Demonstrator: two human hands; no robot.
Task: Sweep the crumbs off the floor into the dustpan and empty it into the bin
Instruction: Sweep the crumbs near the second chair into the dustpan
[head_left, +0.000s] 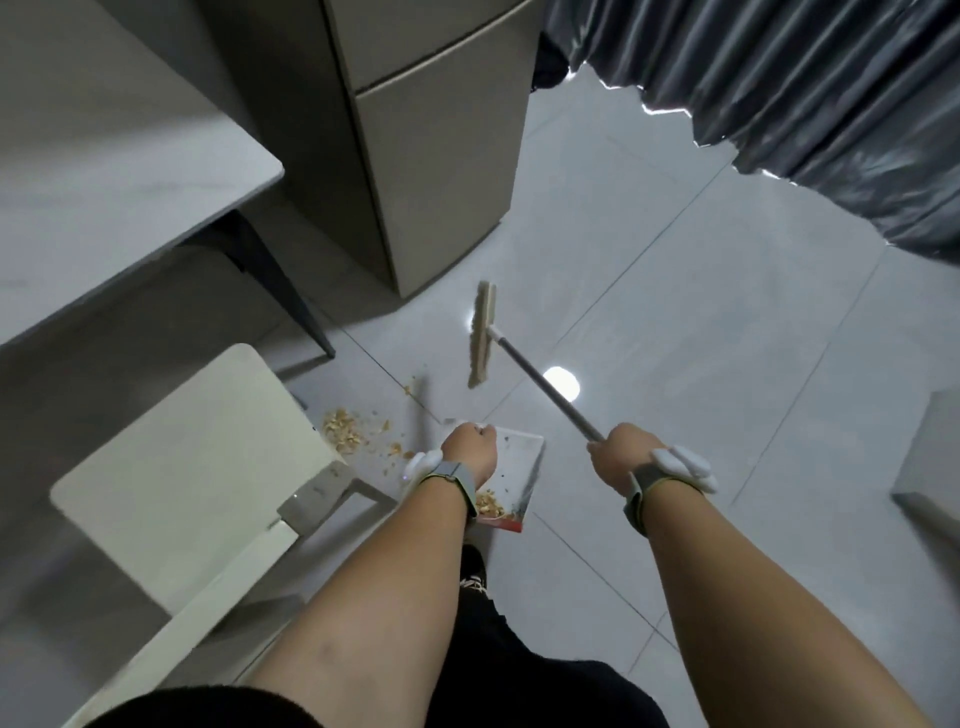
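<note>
My right hand (618, 454) grips the grey handle of a broom (545, 387). Its pale brush head (482, 335) hangs blurred above the floor, past the crumbs. My left hand (467, 452) is closed on the top of a white dustpan (517, 460), which it holds off the floor, tilted. A small heap of tan crumbs (489, 503) lies in the pan's low corner. A larger scatter of crumbs (345, 434) lies on the grey tiles to the left, beside the chair.
A cream chair (187, 467) stands at the left, close to the crumbs. Behind it are a pale table (114, 171) with a dark leg and a beige cabinet (431, 156). Dark curtains (805, 104) hang at the far right. A grey box edge (930, 457) shows at the right.
</note>
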